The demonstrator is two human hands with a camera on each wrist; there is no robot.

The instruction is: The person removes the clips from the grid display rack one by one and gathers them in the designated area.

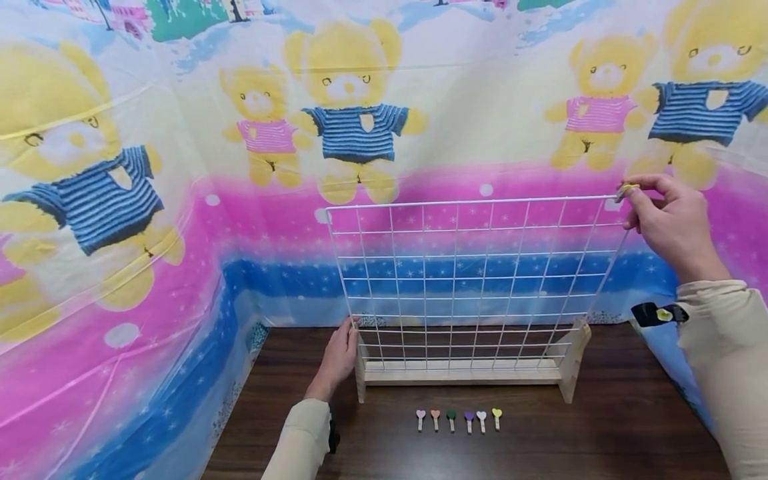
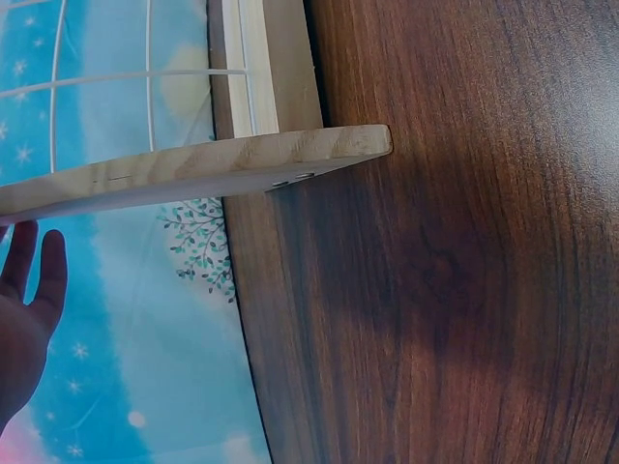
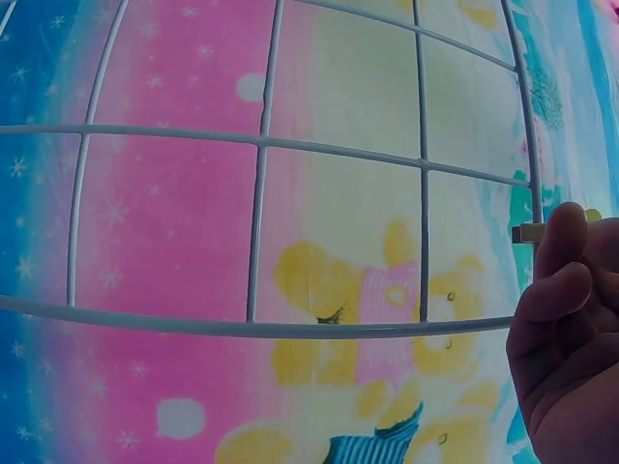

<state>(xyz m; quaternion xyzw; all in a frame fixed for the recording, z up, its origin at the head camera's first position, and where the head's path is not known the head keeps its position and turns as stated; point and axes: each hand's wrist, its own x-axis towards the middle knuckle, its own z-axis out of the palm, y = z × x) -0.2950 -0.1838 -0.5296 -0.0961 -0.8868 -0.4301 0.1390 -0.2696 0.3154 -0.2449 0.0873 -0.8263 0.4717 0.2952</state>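
Observation:
A white wire grid [image 1: 468,267] stands in a wooden stand [image 1: 462,381] on the dark table. At its top right corner my right hand [image 1: 678,220] pinches a small clothespin [image 1: 628,189] with a yellow top between thumb and forefinger. In the right wrist view the clothespin's wooden end [image 3: 525,233] overlaps the grid's top wire, and the fingers hide most of the rest. My left hand [image 1: 337,353] is beside the stand's left upright [image 1: 360,373]. The left wrist view shows its fairly straight fingers [image 2: 50,280] right at the upright's edge.
In front of the stand lies a row of several heart-topped clothespins, from a pink one [image 1: 421,419] to a yellow one [image 1: 497,418]. A bear-printed cloth [image 1: 480,147] hangs behind and to the left. The dark wood table [image 1: 630,427] extends around the stand.

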